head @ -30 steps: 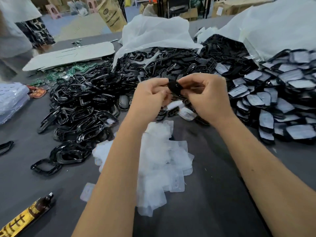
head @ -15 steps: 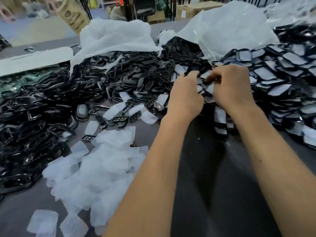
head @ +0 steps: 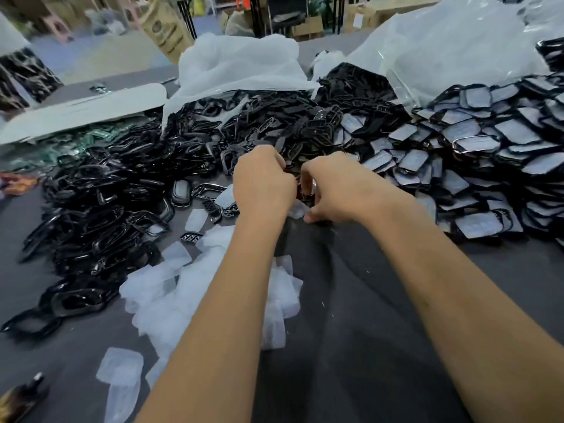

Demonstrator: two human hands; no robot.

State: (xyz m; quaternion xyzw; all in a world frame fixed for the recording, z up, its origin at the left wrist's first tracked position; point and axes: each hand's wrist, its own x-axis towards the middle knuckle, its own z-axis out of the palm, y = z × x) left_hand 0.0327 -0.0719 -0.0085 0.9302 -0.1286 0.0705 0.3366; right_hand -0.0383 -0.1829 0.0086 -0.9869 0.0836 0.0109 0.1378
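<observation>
While both hands are working knuckle to knuckle at the near edge of the heap, the left hand (head: pixel 264 190) is curling its fingers inward and gripping a small black plastic part (head: pixel 301 192). Only a dark sliver of that part is showing between the two hands. The right hand (head: pixel 341 190) is also closing, with its thumb and fingertips pinching a scrap of translucent protective film (head: pixel 297 209) just under the part. So much of the part is hiding behind the fingers that I cannot tell its long axis or which way it is pointing. The visible wedge of film is lying roughly left to right across the view, with its tip poking toward the left hand.

Both hands are hovering low over the dark grey table cover (head: pixel 351 300). A drift of peeled films (head: pixel 183 288) is lying under the left forearm. Further left, glossy black frames (head: pixel 100 203) are spreading in a wide heap, and green circuit boards (head: pixel 61 148) are peeking out under a white card (head: pixel 82 111). To the right, film-covered parts (head: pixel 488 166) are stacking up thickly. Behind it all, a white bag (head: pixel 241 65) and a clear plastic bag (head: pixel 457 47) are spilling more black pieces.
</observation>
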